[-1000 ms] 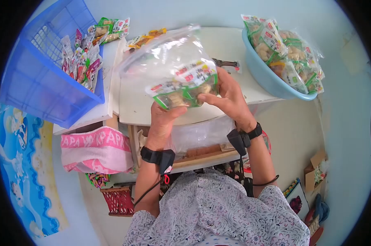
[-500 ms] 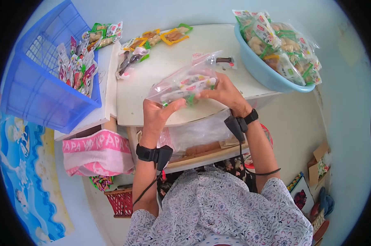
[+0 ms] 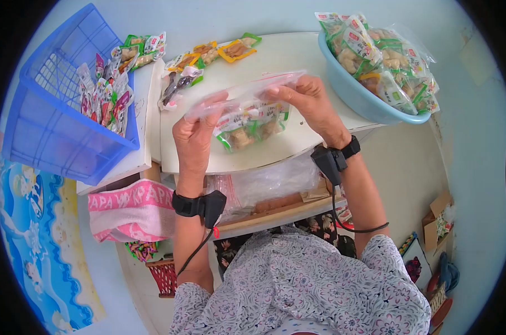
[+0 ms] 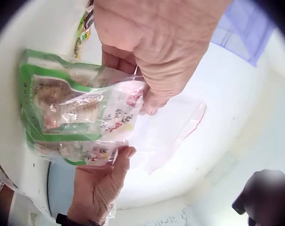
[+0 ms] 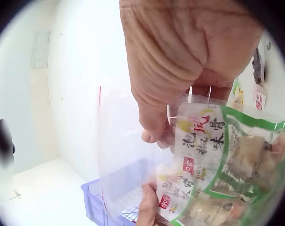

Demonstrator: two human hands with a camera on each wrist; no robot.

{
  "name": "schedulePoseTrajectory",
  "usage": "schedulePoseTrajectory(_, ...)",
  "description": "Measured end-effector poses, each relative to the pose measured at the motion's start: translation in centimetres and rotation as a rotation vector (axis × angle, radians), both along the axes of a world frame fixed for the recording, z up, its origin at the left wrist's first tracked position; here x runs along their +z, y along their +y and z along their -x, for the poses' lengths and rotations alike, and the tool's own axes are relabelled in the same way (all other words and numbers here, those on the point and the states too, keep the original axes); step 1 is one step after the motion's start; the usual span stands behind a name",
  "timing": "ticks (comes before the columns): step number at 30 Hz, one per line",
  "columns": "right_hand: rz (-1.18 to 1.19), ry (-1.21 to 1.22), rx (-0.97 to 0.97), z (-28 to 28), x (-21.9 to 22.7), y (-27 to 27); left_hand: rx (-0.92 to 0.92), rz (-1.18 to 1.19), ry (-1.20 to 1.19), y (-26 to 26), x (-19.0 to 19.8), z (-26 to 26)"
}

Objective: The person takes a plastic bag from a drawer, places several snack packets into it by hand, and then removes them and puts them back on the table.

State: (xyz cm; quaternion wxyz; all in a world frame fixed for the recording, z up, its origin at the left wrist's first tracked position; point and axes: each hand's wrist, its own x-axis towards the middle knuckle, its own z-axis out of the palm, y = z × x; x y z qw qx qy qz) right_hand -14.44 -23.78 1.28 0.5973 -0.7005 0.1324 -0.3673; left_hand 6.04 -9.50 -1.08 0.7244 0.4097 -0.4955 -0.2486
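Observation:
A clear zip bag (image 3: pixel 236 92) hangs over the white table, with green-and-white snack packets (image 3: pixel 253 128) inside. My left hand (image 3: pixel 194 137) pinches the upper left part of the bag between thumb and fingers. At the upper right, my right hand (image 3: pixel 317 106) pinches it the same way. Pale food shows through the windows of the packets (image 4: pixel 69 108) in the left wrist view. Seen from the right wrist, the empty upper part of the bag (image 5: pixel 119 141) spreads past the thumb, with a red line along its edge.
On the left stands a blue plastic basket (image 3: pixel 68 131) of small packets. A light-blue basin (image 3: pixel 348 95) heaped with filled bags sits at the right. Loose yellow-edged packets (image 3: pixel 239 49) and a dark packet (image 3: pixel 177 86) lie at the back. Below the tabletop, an open drawer (image 3: pixel 286 206) holds clear plastic.
Both hands have shifted from the packets at the bag's lower part to its upper part, and the left has moved outward. The packets now hang below the hands, toward the body.

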Motion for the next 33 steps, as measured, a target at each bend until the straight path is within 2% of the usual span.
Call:
schedulePoseTrajectory(4,0.030,-0.180,0.019,-0.1,1.4,-0.2,0.069,-0.066,-0.070,0.7,1.7,-0.5)
schedulePoseTrajectory(10,0.196,-0.120,-0.061,0.3,3.1,-0.7,0.130,-0.090,-0.053,0.7,3.2,-0.3)
schedulePoseTrajectory(15,0.169,-0.086,-0.049,-0.3,1.2,-0.2,0.136,-0.080,0.040,0.3,2.7,0.2)
schedulePoseTrajectory(16,0.185,-0.059,-0.053,-0.3,1.0,-0.1,0.189,-0.073,-0.014,0.3,2.7,0.3)
schedulePoseTrajectory(19,-0.031,-0.082,-0.008,-0.2,1.8,0.6,0.343,-0.071,-0.149,0.3,3.1,0.9)
schedulePoseTrajectory(21,-0.024,-0.045,-0.043,-0.3,2.4,1.1,0.423,-0.089,-0.204,0.5,3.2,1.5)
schedulePoseTrajectory(25,0.025,0.091,-0.156,-0.3,1.6,0.6,0.406,-0.188,-0.222,0.3,2.2,1.1)
schedulePoseTrajectory(28,-0.033,0.177,-0.206,-0.3,0.9,0.6,0.377,-0.251,-0.258,0.3,1.3,0.2)
schedulePoseTrajectory(33,-0.069,0.367,-0.152,0.6,-0.3,-0.5,0.276,-0.450,-0.243,0.5,1.0,-1.4)
